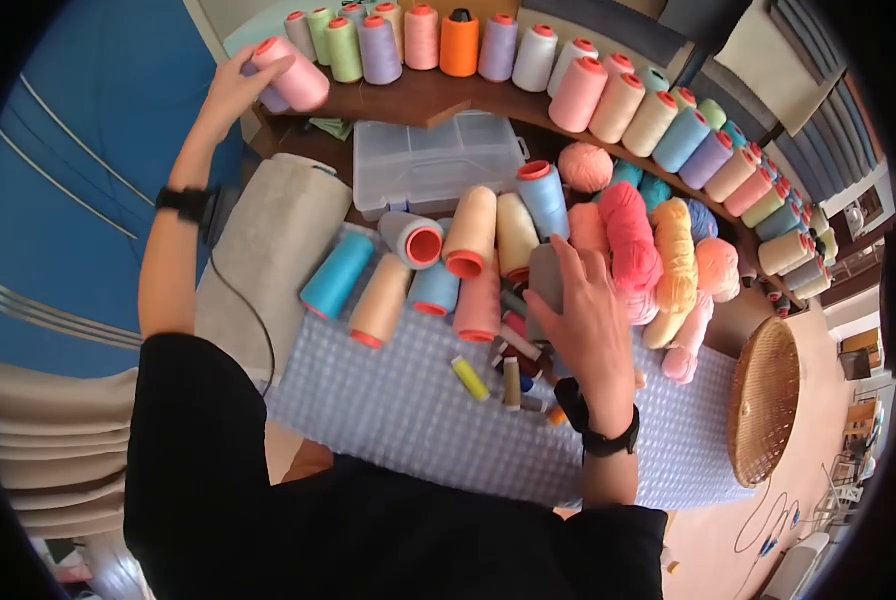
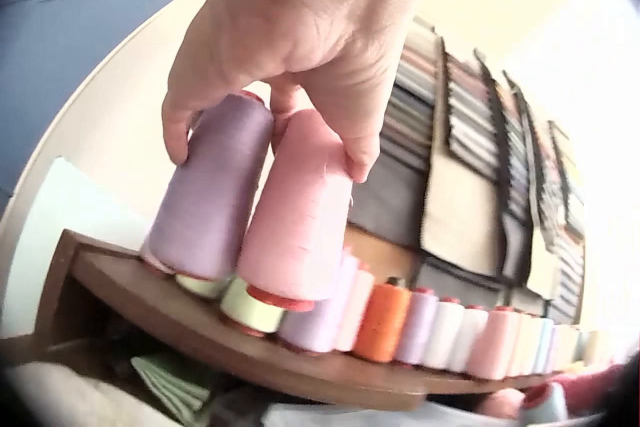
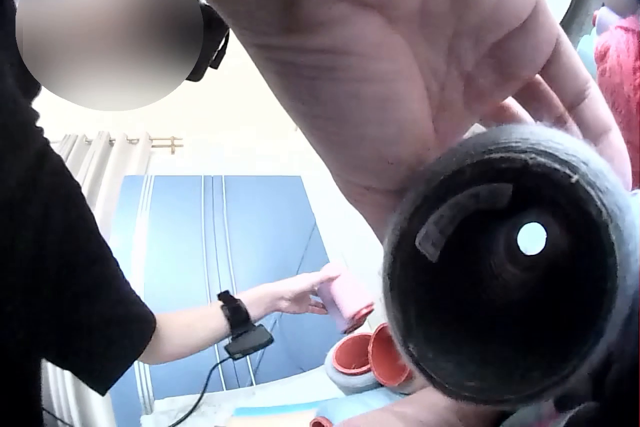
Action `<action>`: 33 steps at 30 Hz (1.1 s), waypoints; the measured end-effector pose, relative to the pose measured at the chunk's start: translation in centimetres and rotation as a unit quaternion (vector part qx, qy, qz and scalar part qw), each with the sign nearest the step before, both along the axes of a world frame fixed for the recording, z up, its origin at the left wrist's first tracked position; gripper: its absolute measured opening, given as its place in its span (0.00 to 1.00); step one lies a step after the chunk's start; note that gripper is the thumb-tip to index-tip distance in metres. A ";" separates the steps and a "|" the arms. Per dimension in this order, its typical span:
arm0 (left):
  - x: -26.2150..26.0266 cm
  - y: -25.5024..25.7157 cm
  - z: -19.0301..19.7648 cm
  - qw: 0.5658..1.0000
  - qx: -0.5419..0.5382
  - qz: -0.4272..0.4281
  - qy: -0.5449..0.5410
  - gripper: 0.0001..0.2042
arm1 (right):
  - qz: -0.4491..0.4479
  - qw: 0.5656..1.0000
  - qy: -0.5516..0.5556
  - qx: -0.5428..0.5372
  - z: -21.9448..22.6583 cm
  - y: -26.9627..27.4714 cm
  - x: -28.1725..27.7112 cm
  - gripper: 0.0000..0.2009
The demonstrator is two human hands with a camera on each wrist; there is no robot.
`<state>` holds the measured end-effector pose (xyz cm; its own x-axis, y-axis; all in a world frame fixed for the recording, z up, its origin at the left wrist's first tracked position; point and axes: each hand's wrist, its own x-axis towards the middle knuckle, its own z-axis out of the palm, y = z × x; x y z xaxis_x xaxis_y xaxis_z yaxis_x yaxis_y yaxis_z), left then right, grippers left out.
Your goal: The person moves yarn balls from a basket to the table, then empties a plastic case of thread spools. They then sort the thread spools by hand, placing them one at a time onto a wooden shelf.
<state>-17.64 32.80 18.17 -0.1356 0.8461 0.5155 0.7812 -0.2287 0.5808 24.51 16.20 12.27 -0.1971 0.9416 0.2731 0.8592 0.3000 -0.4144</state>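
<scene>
At the left end of the shelf, my left hand [image 1: 232, 92] grips two cones of thread together. One is a pink thread cone [image 2: 300, 212]; beside it is a purple thread cone [image 2: 213, 192], mostly behind the pink one in the head view. My right hand [image 1: 594, 318] is curled round a grey thread cone [image 3: 400, 247] among the cones and yarn on the table. The right wrist view looks into its hollow base. Next to it lie a cream thread cone [image 1: 517, 238], a light blue thread cone [image 1: 543, 203] and several small spools, including a yellow-green spool [image 1: 470, 379].
A curved brown shelf [image 1: 398, 101] carries a long row of thread cones, one orange cone [image 1: 459, 46] among them. Below it sits a clear plastic box [image 1: 408, 165]. Yarn skeins [image 1: 630, 235] lie right of my right hand, near a wicker basket [image 1: 765, 405]. A grey fabric roll [image 1: 268, 240] stands left.
</scene>
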 end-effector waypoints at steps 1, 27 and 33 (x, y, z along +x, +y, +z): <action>1.3 -2.8 0.5 0.997 -0.019 -0.050 -0.047 0.23 | 0.021 0.999 -0.032 0.031 0.0 -0.1 -0.1 0.30; 18.8 -22.0 -8.6 0.953 -0.157 -0.140 0.218 0.25 | 0.162 0.985 -0.028 -0.047 1.9 -4.1 -0.4 0.25; 19.4 -23.2 -10.3 0.948 -0.101 -0.113 0.278 0.27 | 0.180 0.984 -0.015 -0.015 1.8 -4.2 0.0 0.27</action>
